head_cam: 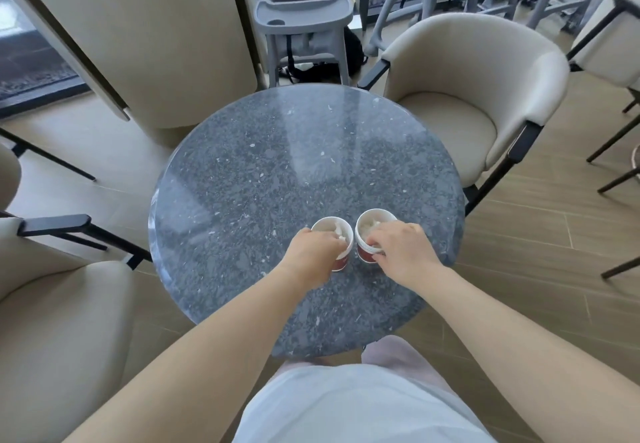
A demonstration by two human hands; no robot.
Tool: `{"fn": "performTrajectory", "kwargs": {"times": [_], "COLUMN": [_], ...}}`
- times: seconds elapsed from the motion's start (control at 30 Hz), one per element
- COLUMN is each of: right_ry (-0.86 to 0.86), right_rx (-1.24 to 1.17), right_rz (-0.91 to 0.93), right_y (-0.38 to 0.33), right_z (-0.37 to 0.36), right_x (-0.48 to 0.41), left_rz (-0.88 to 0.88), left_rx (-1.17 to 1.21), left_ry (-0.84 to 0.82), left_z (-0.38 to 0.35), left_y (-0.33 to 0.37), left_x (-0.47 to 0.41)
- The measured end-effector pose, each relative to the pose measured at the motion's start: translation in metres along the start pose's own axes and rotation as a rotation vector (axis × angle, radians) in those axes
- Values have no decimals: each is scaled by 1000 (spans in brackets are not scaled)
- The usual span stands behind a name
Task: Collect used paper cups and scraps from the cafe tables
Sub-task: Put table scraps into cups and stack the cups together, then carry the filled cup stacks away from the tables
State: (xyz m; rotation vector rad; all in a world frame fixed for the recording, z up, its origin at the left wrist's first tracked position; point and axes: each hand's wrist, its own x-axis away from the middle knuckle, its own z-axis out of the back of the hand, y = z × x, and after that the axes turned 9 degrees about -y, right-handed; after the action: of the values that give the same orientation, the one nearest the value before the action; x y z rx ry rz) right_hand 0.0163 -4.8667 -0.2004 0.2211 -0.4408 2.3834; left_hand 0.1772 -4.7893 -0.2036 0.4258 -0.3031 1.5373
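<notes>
Two used cups stand close together, almost touching, on the near half of the round grey speckled stone counter [294, 165]. The left hand [317, 255] wraps its fingers round the side of the left paper cup [330, 227], which is white at the rim and red lower down. The right hand [403, 252] reaches over the near edge of the right paper cup [374, 218], of the same make, with its fingertips curled onto the rim. Both cups hold crumpled white paper scraps [370, 226].

The step in hand appears to be lifting both cups off the counter at once. Each grip should be firm yet light, since thin paper walls probably buckle under a squeeze. Lifting straight up and level would keep the scraps inside. The right hand's rim hold looks the weaker of the two, so a hold lower round the body may be safer, especially if there is liquid inside.

The hands cover the near walls of both cups, so the thumbs and the exact contact cannot be made out. Whether liquid lies under the scraps is hidden. Any print on the red bands is too small to read. Cream upholstered armchairs [450, 120] ring the counter, partly cut off at the left edge.
</notes>
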Motion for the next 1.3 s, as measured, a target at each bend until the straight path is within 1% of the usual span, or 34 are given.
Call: {"fn": "performTrajectory", "kwargs": {"times": [0.07, 0.17, 0.27, 0.47, 0.57, 0.7, 0.87, 1.0, 1.1, 1.3], "right_ry": [11, 43, 71, 104, 118, 160, 219, 295, 329, 408], "right_rx": [-16, -117, -172, -247, -273, -304, -337, -372, -399, -428], "right_rz": [-37, -61, -68, -90, -66, -25, 6, 13, -2, -129], "right_y": [-3, -6, -8, -22, -34, -46, -53, -47, -33, 10], "right_z": [1, 5, 7, 12, 14, 11, 9, 8, 5, -3], "right_x": [1, 8, 18, 36, 41, 45, 55, 80, 109, 198], "left_rz": [9, 41, 60, 19, 21, 44, 54, 26, -28, -152], "left_rx": [5, 46, 160, 276, 325, 365, 458, 486, 471, 394], "left_ry": [20, 89, 183, 220, 259, 253, 307, 369, 386, 369], "left_z": [3, 7, 8, 12, 14, 15, 18, 17, 18, 24], "left_y": [-1, -6, -8, -6, -8, -10, -1, 20, 48, 142], "left_x": [1, 6, 12, 30, 41, 56, 74, 83, 88, 94]}}
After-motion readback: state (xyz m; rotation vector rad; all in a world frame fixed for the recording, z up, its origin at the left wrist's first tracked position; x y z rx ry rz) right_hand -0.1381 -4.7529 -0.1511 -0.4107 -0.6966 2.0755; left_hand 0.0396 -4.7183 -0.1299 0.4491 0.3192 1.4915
